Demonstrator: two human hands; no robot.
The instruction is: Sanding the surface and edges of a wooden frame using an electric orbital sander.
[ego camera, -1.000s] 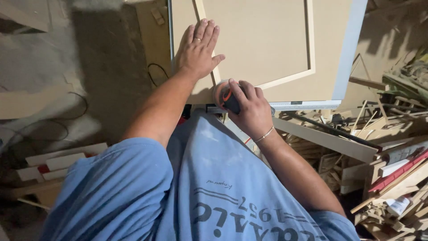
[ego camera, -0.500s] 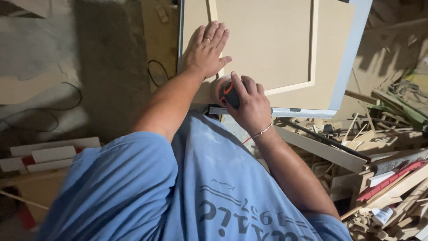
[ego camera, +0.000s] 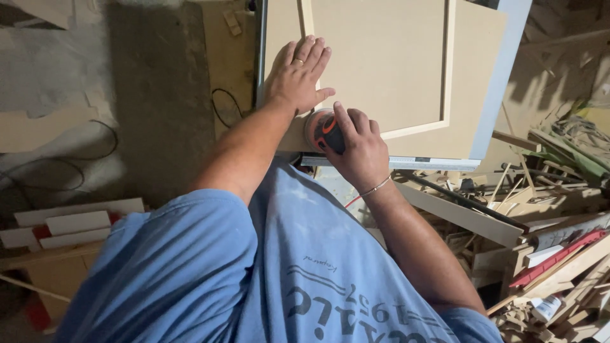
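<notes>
While the blue T-shirt (ego camera: 305, 273) fills the near foreground, both forearms reach up and away to the workpiece. Right hand (ego camera: 356, 149) first: it's wrapped down over a small orange and black sander (ego camera: 321, 129), fingers curled across the top, thumb side tucked against it, a thin bracelet (ego camera: 376, 187) at the wrist. That grip is closed firmly on the tool, which sits under the palm and pokes out on the hand's left side, at the near edge of the pale panel (ego camera: 381, 63). Just beyond, the left hand (ego camera: 297, 77) lies flat and open on the board, fingers spread and pointing away, a ring on one finger, holding nothing, simply pressing the panel down. The two hands are nearly touching, the left thumb just above the sander.

By the look of it, this is the sanding step, working the near left corner beside the raised frame strip (ego camera: 448, 63). Any further pass would call for steady downward pressure and the flat hand keeping the board from sliding.

Further out, a blue-grey edge (ego camera: 502, 76) borders the panel's right side. Off to the right lies a heap of timber offcuts (ego camera: 546, 209); on the left, white strips (ego camera: 76, 222) and a dark cable (ego camera: 63, 165) rest on the floor.
</notes>
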